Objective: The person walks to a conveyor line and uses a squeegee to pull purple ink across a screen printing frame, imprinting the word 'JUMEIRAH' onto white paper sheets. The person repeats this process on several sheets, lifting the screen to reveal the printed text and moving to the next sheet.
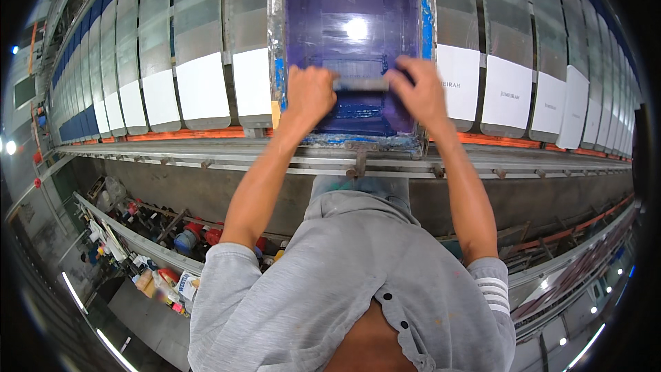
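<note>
A purple printing screen in a metal frame with blue and tan tape lies in front of me on the long printing table. My left hand is closed on the left end of a squeegee, which crosses the screen's lower half. My right hand grips its right end, slightly blurred. Dark blue ink shows just below the squeegee. Flat boards with white printed pieces line the table to the right, and boards with plain white pieces line it to the left.
A metal rail runs along the table's near edge, with an orange strip above it. At the lower left, a shelf holds several red and blue containers, bottles and rags. Another rail curves along the lower right.
</note>
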Demonstrator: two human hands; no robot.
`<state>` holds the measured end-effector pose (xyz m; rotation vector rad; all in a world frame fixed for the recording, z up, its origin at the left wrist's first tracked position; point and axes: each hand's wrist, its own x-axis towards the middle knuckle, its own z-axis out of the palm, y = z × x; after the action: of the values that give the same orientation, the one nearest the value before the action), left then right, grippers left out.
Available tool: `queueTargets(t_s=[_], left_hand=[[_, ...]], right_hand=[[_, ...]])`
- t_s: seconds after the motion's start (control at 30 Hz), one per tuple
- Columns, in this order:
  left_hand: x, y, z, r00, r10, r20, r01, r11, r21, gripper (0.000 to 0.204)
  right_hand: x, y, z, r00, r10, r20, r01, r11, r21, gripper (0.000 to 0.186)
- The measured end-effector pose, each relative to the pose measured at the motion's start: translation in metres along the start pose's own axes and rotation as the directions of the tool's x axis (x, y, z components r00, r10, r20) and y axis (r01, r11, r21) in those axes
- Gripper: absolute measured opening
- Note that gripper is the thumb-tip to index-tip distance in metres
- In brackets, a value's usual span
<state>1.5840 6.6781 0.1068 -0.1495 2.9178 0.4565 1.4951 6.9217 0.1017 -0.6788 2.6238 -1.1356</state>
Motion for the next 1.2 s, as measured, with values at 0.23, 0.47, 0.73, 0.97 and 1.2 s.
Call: queueTargets(t_s=[0.23, 0.47, 0.73, 0.97, 1.2], left_hand=[[-0.004, 0.010, 0.011, 0.989, 0.030, -0.145, -0.035, 0.999, -0.031, 0.039], [-0.098, 0.023, 0.042, 0.939, 0.060, -0.338, -0.096, 0.991, -0.091, 0.036], [-0.117, -0.077, 0.005, 0.973, 0.041, -0.229, -0.071, 0.990, -0.125, 0.044], [-0.130, -0.151, -0.023, 0.980, 0.061, -0.190, -0.073, 0.996, -0.055, 0.051], [-0.125, -0.172, -0.025, 0.989, 0.074, -0.126, -0.079, 0.996, -0.033, 0.045]], right_hand=[[0.012, 0.061, 0.023, 0.930, 0.239, -0.280, -0.341, 0.846, -0.411, 0.068], [0.014, 0.077, 0.033, 0.918, 0.040, -0.396, -0.200, 0.906, -0.373, 0.053], [0.026, 0.008, 0.102, 0.894, 0.097, -0.437, -0.181, 0.971, -0.154, 0.047], [0.037, -0.053, 0.167, 0.858, 0.059, -0.511, -0.162, 0.974, -0.158, 0.054], [0.036, -0.062, 0.182, 0.852, 0.094, -0.516, -0.214, 0.961, -0.178, 0.054]])
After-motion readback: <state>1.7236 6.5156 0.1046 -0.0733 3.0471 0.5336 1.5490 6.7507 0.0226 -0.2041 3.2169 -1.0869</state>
